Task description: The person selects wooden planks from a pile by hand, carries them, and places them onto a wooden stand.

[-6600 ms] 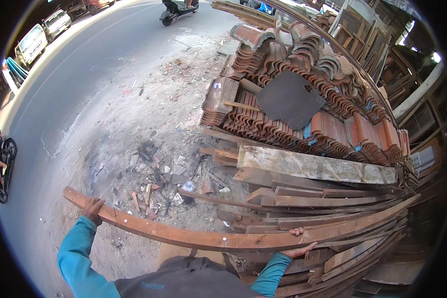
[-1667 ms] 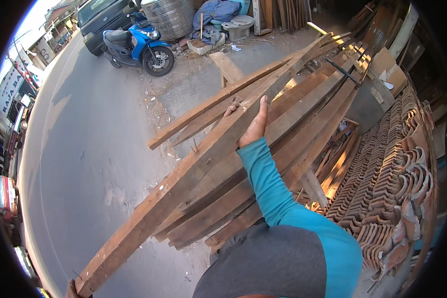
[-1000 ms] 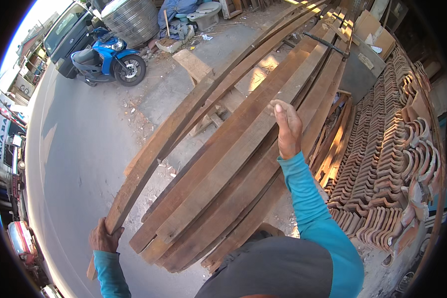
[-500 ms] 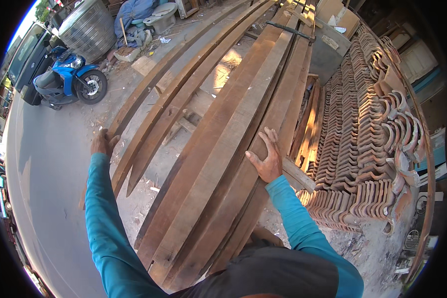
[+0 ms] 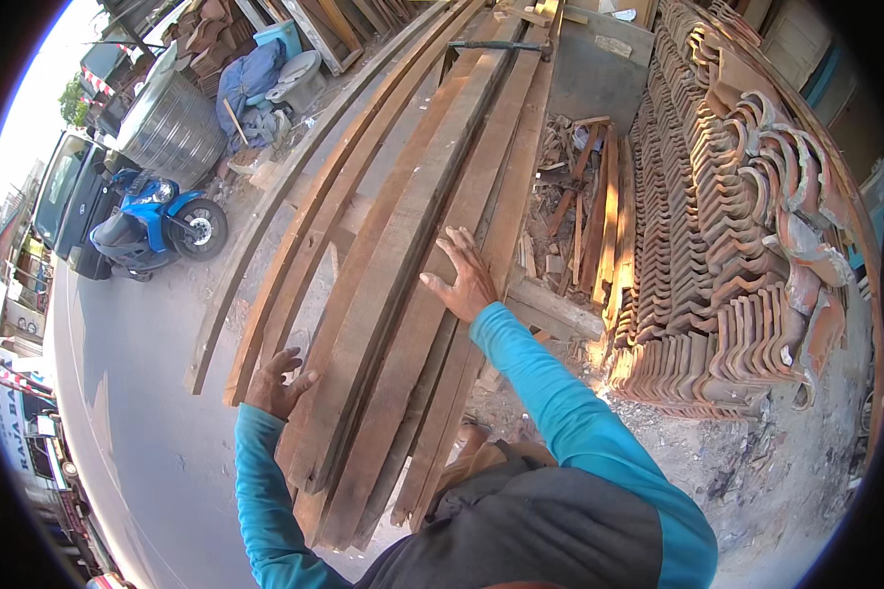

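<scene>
Several long brown wooden beams (image 5: 388,260) lie side by side in front of me, running from near my body away to the top of the view. My right hand (image 5: 465,280) rests on top of them with its fingers spread. At the left edge of this bundle is my left hand (image 5: 281,384), fingers apart and slightly bent, with nothing gripped; whether it touches the wood I cannot tell. Further left lie thinner, separate beams, among them an outermost beam (image 5: 248,245) with a gap beside it. A dark metal bar clamp (image 5: 501,45) crosses the bundle's far part.
On the right stand stacked clay roof tiles (image 5: 697,226). Loose timber offcuts (image 5: 609,216) lie between them and the beams. A blue motorbike (image 5: 152,228), a dark car (image 5: 74,201) and a metal tank (image 5: 174,133) are at the far left. A grey panel (image 5: 599,74) stands behind.
My left hand has left the outermost left beam and moved right, to the bundle's edge. My right hand is still on the beams. The whole view has shifted.
</scene>
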Demonstrator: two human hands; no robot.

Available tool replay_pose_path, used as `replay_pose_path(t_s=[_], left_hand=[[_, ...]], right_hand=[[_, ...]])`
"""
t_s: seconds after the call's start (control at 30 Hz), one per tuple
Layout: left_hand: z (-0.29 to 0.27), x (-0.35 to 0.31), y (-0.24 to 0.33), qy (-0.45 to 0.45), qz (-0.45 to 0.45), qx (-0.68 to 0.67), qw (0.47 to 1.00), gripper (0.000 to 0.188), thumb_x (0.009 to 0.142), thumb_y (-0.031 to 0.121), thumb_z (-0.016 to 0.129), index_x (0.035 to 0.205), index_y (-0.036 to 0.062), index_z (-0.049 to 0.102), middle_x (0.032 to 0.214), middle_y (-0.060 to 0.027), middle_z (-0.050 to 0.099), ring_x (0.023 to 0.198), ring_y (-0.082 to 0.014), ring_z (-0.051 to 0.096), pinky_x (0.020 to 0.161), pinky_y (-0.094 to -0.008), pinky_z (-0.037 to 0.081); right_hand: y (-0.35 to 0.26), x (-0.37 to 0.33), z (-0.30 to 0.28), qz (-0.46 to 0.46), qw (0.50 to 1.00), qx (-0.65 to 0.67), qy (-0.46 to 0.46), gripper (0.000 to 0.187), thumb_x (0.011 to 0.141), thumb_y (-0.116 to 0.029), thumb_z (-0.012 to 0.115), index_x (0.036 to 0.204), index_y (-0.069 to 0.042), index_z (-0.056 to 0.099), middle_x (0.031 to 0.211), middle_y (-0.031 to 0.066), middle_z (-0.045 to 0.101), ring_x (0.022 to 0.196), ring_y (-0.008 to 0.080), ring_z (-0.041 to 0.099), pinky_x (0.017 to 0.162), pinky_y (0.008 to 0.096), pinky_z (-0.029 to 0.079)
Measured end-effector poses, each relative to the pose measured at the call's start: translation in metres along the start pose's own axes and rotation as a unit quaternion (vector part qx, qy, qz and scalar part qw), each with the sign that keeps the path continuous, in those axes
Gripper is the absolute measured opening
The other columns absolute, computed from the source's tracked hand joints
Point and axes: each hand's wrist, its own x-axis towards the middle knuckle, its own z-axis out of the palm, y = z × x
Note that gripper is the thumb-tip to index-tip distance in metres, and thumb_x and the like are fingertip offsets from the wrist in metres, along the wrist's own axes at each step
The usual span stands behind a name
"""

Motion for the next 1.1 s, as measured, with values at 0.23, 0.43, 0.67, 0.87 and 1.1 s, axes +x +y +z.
replay_pose_path(t_s=[0.23, 0.43, 0.67, 0.87, 1.1], left_hand=[[0.072, -0.157, 0.129, 0.141, 0.076, -0.065, 0.985, 0.047, 0.079, 0.022, 0.07, 0.113, -0.0066, 0.056, 0.107, -0.02, 0.063, 0.102, -0.0307, 0.061, 0.09, -0.0386, 0.047], [0.233, -0.197, 0.123, -0.208, 0.1, -0.041, 0.972, 0.055, 0.077, 0.027, 0.074, 0.12, 0.0013, 0.055, 0.104, -0.0173, 0.066, 0.098, -0.0281, 0.065, 0.083, -0.0369, 0.052], [0.321, -0.197, 0.116, -0.326, 0.212, 0.04, 0.92, 0.056, 0.078, 0.034, 0.072, 0.12, 0.0019, 0.055, 0.101, -0.0182, 0.067, 0.097, -0.0309, 0.065, 0.084, -0.0374, 0.052], [0.44, -0.16, 0.063, -0.367, 0.158, -0.214, 0.891, 0.038, 0.082, 0.024, 0.069, 0.109, -0.0001, 0.058, 0.09, -0.0131, 0.067, 0.079, -0.0192, 0.064, 0.066, -0.029, 0.053], [0.498, -0.275, -0.074, -0.357, -0.384, -0.247, 0.815, 0.031, 0.09, 0.032, 0.055, 0.095, 0.0015, 0.054, 0.081, -0.0162, 0.063, 0.058, -0.0244, 0.057, 0.052, -0.0353, 0.048]], right_hand=[[0.0, -0.116, -0.07, 0.014, 0.992, 0.122, 0.026, 0.056, 0.085, -0.034, 0.062, 0.128, -0.001, 0.044, 0.133, 0.0226, 0.043, 0.124, 0.0378, 0.043, 0.102, 0.0427, 0.038], [0.085, -0.316, -0.119, 0.321, 0.872, 0.062, -0.363, 0.07, 0.079, -0.047, 0.062, 0.13, -0.002, 0.046, 0.128, 0.025, 0.049, 0.116, 0.0362, 0.051, 0.099, 0.0409, 0.041], [0.136, -0.686, -0.216, 0.778, 0.616, -0.117, -0.035, 0.056, 0.081, -0.044, 0.062, 0.11, 0.004, 0.057, 0.114, 0.0269, 0.058, 0.106, 0.0387, 0.058, 0.09, 0.0445, 0.047], [0.022, -0.848, -0.192, 0.818, 0.552, -0.15, 0.066, 0.047, 0.083, -0.046, 0.054, 0.08, -0.001, 0.07, 0.085, 0.0216, 0.067, 0.088, 0.0349, 0.065, 0.082, 0.0425, 0.05], [0.002, -0.992, -0.108, 0.857, 0.507, 0.046, -0.082, 0.052, 0.067, -0.056, 0.066, 0.096, -0.013, 0.072, 0.106, 0.0177, 0.065, 0.106, 0.0314, 0.061, 0.089, 0.0401, 0.048]])
